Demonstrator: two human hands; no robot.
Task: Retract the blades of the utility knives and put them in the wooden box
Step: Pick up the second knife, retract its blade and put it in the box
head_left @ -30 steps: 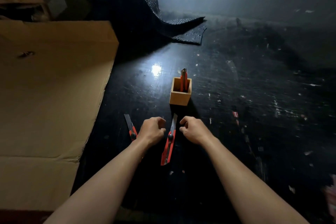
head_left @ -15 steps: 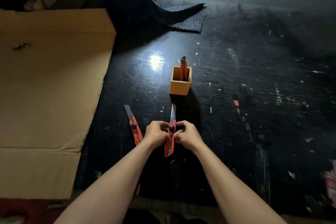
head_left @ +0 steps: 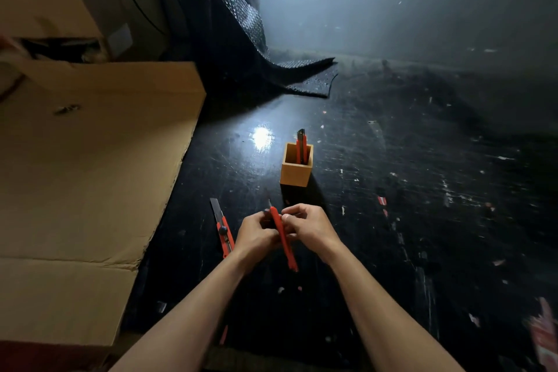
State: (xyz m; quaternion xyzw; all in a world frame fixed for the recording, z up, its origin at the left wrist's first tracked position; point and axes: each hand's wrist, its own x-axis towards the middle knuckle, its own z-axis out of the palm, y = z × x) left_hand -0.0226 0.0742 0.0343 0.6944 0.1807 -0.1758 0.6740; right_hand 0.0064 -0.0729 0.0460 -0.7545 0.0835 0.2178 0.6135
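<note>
A red utility knife point(head_left: 285, 246) is held up off the dark table between my left hand point(head_left: 256, 234) and my right hand point(head_left: 309, 225); only a short tip of blade shows above its top end. A second red knife point(head_left: 223, 231) lies on the table just left of my left hand, its blade extended away from me. Beyond my hands stands the small wooden box point(head_left: 296, 166), open at the top, with one red knife point(head_left: 302, 146) standing upright inside it.
A large flattened cardboard sheet point(head_left: 90, 160) covers the left side. A dark textured mat point(head_left: 256, 48) hangs and curls onto the table at the back. The black tabletop point(head_left: 422, 190) is scratched and flecked with debris.
Both hands closed on the middle knife and lifted it off the table. Its long exposed blade has shortened to a small tip. The left knife and the box stayed put.
</note>
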